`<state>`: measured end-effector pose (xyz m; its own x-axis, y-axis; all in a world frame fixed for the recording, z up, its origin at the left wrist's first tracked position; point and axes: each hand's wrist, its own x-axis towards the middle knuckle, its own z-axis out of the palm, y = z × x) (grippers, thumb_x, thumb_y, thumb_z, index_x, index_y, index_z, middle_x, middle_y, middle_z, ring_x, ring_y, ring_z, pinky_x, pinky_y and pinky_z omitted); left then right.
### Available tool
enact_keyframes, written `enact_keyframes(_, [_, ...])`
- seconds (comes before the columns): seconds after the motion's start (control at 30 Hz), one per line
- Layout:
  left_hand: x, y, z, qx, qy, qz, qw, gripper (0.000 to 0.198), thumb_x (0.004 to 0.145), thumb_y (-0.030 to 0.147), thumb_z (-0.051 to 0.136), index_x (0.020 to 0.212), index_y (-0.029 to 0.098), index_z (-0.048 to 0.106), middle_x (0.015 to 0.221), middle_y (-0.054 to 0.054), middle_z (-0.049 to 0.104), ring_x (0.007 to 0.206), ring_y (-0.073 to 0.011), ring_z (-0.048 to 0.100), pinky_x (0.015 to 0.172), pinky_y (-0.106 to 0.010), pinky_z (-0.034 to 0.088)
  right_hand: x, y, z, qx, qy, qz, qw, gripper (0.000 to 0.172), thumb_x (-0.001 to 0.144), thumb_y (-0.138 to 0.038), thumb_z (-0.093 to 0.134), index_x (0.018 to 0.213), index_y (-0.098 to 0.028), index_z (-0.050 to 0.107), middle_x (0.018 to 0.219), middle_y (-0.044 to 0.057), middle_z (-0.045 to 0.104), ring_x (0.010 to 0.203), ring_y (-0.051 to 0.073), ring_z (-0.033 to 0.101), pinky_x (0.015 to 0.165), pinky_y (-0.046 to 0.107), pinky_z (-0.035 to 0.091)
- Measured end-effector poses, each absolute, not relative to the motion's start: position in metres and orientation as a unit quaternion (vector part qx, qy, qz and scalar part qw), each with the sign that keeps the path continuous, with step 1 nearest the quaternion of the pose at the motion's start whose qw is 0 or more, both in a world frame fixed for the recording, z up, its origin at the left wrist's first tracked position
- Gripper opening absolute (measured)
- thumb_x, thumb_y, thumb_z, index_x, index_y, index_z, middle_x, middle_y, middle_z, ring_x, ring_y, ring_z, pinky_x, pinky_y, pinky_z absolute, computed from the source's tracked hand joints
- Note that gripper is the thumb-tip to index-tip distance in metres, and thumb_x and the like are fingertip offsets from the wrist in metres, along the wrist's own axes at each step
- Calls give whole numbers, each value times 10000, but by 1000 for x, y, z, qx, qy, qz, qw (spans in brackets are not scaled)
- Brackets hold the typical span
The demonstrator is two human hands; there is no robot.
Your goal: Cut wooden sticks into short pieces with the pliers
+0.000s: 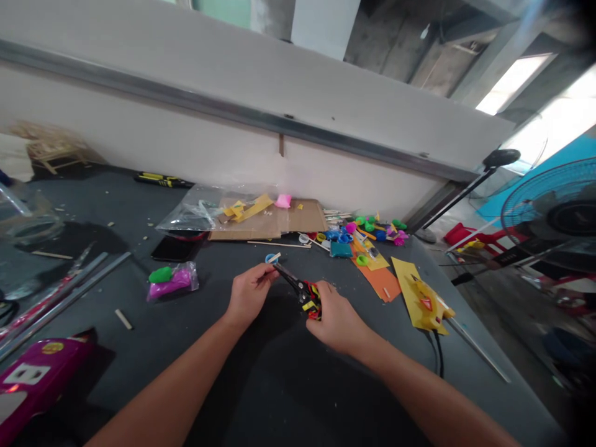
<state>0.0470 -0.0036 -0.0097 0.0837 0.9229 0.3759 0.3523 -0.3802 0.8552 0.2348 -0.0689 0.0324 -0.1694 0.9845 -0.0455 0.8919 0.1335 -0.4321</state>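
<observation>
My right hand (338, 316) is wrapped round the red and black handles of a pair of shears (298, 287), whose dark narrow jaws point up and left. Their tips are beside a short wooden stick (275, 257), which my left hand (251, 290) pinches between thumb and fingertips. Whether the jaws touch the stick, I cannot tell. A small blue ring (269, 258) shows just behind the stick. Both hands are over the dark grey tabletop (274, 379).
Cardboard (302, 217) lies at the back under a clear plastic bag (200, 208). Colourful clay pieces (367, 226) fill the back right. A yellow glue gun (428, 304) lies right; a phone (173, 248), bagged purple clay (172, 282) and a magenta device (40, 379) lie left.
</observation>
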Motion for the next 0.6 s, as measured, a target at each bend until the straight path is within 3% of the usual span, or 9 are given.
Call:
enact_keyframes(0.3, [44,-3,-10,685,485,483,251,188,788,326,537,798,225,695,771,-8,704,702,-157,638,664,-247,491,233,-70,34,-634,-748,166,104,321,658,-211,519,951,-193,391,931,61,510,822,199,526,692,287,366])
enact_keyframes(0.6, [41,-5,-7,721,469,486,156,154,799,259,542,780,232,692,750,7,697,698,-132,625,696,-225,477,233,-70,36,-610,-774,159,64,357,671,-260,528,983,-173,378,955,88,495,786,197,517,654,284,359])
